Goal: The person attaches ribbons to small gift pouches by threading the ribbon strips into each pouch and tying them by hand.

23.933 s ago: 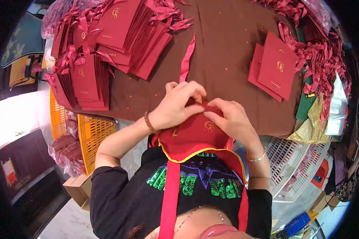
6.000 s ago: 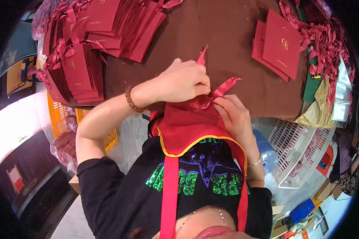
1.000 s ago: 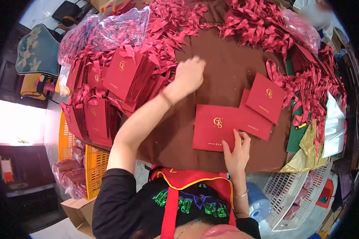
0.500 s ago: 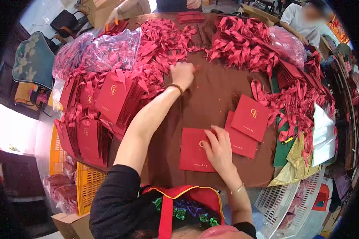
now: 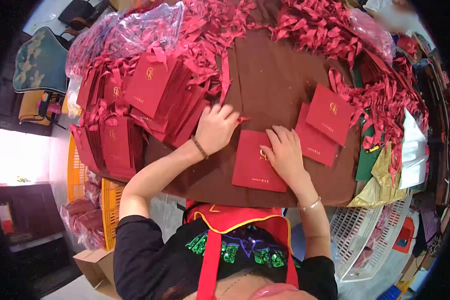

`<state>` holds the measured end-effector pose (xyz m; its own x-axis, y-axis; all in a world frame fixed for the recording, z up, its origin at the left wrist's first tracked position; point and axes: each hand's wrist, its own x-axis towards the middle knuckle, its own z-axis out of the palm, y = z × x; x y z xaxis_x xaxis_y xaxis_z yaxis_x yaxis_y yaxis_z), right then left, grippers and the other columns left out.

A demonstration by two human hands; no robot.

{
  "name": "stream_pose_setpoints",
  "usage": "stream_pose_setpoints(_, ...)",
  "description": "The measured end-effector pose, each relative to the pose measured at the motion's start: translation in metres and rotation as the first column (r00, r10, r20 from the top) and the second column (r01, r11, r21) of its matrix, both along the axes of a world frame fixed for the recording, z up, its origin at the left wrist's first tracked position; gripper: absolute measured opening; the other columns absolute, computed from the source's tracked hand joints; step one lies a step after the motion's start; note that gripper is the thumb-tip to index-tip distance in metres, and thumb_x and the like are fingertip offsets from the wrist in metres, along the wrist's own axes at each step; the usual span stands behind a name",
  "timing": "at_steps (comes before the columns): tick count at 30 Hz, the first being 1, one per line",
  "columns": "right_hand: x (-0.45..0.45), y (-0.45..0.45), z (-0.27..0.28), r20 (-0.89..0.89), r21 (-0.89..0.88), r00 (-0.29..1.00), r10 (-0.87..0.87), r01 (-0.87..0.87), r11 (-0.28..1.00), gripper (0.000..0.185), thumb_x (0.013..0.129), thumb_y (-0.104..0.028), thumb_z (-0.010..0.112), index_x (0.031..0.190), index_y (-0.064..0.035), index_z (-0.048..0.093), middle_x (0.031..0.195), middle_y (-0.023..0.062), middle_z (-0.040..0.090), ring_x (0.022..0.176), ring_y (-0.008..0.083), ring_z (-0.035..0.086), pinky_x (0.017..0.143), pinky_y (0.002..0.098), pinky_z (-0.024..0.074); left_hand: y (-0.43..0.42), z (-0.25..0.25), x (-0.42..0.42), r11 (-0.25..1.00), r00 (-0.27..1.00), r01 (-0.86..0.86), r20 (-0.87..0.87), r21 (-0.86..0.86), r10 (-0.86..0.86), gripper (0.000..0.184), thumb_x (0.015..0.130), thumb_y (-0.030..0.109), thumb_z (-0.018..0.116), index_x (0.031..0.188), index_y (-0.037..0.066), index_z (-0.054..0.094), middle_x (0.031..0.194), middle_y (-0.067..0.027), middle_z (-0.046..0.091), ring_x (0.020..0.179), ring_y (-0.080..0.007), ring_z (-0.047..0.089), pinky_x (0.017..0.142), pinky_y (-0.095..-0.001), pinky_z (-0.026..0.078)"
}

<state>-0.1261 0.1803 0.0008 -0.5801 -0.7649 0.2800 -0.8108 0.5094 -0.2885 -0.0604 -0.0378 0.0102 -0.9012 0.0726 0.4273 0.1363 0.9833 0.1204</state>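
My left hand (image 5: pixel 216 128) is pinched on a red ribbon (image 5: pixel 226 82), whose long end stretches up beside the ribbon heap and whose short tip shows right of the fingers. A red card sleeve (image 5: pixel 257 170) with gold lettering lies flat on the brown cloth. Resting on its upper right part, fingers spread, is my right hand (image 5: pixel 286 152). Two more red sleeves (image 5: pixel 328 114) overlap just right of that hand.
Stacks of red sleeves with ribbons (image 5: pixel 152 85) stand at the left. Ribbon heaps (image 5: pixel 312 25) line the far side and right. Gold wrapping (image 5: pixel 377 185) lies at the right edge. Orange (image 5: pixel 111 212) and white baskets (image 5: pixel 357 227) stand below the table.
My left hand reached to the far ribbon heap and has come back nearer with a ribbon. My right hand stays on the sleeve, which was laid down beside the two others.
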Motion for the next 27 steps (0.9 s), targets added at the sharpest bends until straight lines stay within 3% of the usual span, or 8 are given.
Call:
stream_pose_setpoints(8,-0.003,0.003,0.010,0.144,-0.054,0.989,-0.044,0.053,0.997,0.033,0.071,-0.024,0.072,0.093,-0.0047,0.057,0.096,0.0097,0.055,0.090,0.0286,0.051,0.075,0.0408,0.0399,0.008,-0.036,-0.032,0.995,0.997,0.074,-0.018,-0.069,-0.075,0.021,0.078,0.021,0.063,0.096,0.011,0.063,0.087,-0.0025,0.054,0.085,-0.0204,0.051,0.074,-0.0360,0.035)
stream_pose_setpoints(11,-0.008,0.004,0.016,0.250,-0.078,0.968,-0.002,0.022,0.997,0.029,0.071,-0.023,0.072,0.087,-0.0057,0.055,0.074,0.0093,0.057,0.072,0.0290,0.054,0.068,0.0405,0.0403,0.007,-0.029,-0.028,0.994,0.996,0.068,-0.062,0.081,-0.063,0.018,0.076,0.016,0.065,0.092,0.009,0.062,0.090,-0.0042,0.055,0.086,-0.0230,0.052,0.074,-0.0377,0.037)
stream_pose_setpoints(12,-0.006,0.005,0.021,0.270,-0.069,0.963,-0.015,0.035,0.997,0.029,0.071,-0.023,0.072,0.087,-0.0057,0.055,0.074,0.0093,0.057,0.072,0.0290,0.054,0.068,0.0405,0.0403,0.008,-0.027,-0.026,0.978,0.996,0.048,-0.088,0.205,-0.030,0.016,0.075,0.013,0.065,0.091,0.008,0.062,0.091,-0.0049,0.056,0.086,-0.0240,0.053,0.074,-0.0383,0.038)
stream_pose_setpoints(18,-0.013,0.014,0.027,0.127,-0.001,0.990,-0.064,0.064,0.998,0.025,0.075,-0.026,0.069,0.089,-0.0072,0.060,0.073,0.0088,0.062,0.072,0.0274,0.058,0.068,0.0380,0.0409,-0.002,-0.028,-0.018,0.981,0.989,0.129,-0.096,0.147,-0.115,0.009,0.075,0.006,0.064,0.083,0.008,0.060,0.088,-0.0033,0.059,0.086,-0.0223,0.054,0.074,-0.0357,0.038)
stream_pose_setpoints(23,-0.012,0.007,0.040,0.138,0.154,0.983,-0.121,0.100,0.983,0.022,0.077,-0.025,0.067,0.088,-0.0073,0.060,0.078,0.0109,0.064,0.073,0.0279,0.060,0.065,0.0397,0.0431,0.009,-0.007,0.006,0.851,0.998,0.046,0.007,0.524,-0.058,0.008,0.080,0.009,0.061,0.088,0.008,0.061,0.075,-0.0053,0.060,0.076,-0.0245,0.056,0.072,-0.0372,0.040)
stream_pose_setpoints(24,-0.013,0.006,0.040,0.248,0.117,0.959,-0.135,0.109,0.987,0.021,0.078,-0.023,0.067,0.088,-0.0058,0.059,0.078,0.0122,0.064,0.073,0.0295,0.061,0.063,0.0390,0.0441,0.013,-0.004,0.010,0.776,0.994,0.029,0.061,0.630,-0.087,0.010,0.081,0.009,0.061,0.091,0.007,0.061,0.076,-0.0067,0.061,0.076,-0.0262,0.056,0.070,-0.0375,0.041)
stream_pose_setpoints(26,-0.017,0.004,0.038,0.357,0.082,0.924,-0.136,0.114,0.990,0.021,0.078,-0.021,0.067,0.087,-0.0042,0.058,0.078,0.0134,0.064,0.073,0.0312,0.061,0.062,0.0383,0.0451,0.020,-0.002,0.017,0.852,0.988,0.076,0.074,0.518,-0.133,0.016,0.083,0.002,0.057,0.098,0.002,0.061,0.085,-0.0119,0.062,0.081,-0.0269,0.059,0.073,-0.0345,0.046)
stream_pose_setpoints(27,-0.019,0.005,0.036,0.433,0.058,0.896,-0.093,0.075,0.995,0.021,0.078,-0.017,0.067,0.090,-0.0026,0.057,0.076,0.0137,0.064,0.071,0.0296,0.062,0.060,0.0366,0.0457,0.025,-0.004,0.021,0.807,0.985,0.066,0.091,0.587,-0.147,0.017,0.082,0.002,0.057,0.099,0.002,0.061,0.086,-0.0117,0.062,0.081,-0.0270,0.059,0.073,-0.0340,0.046)
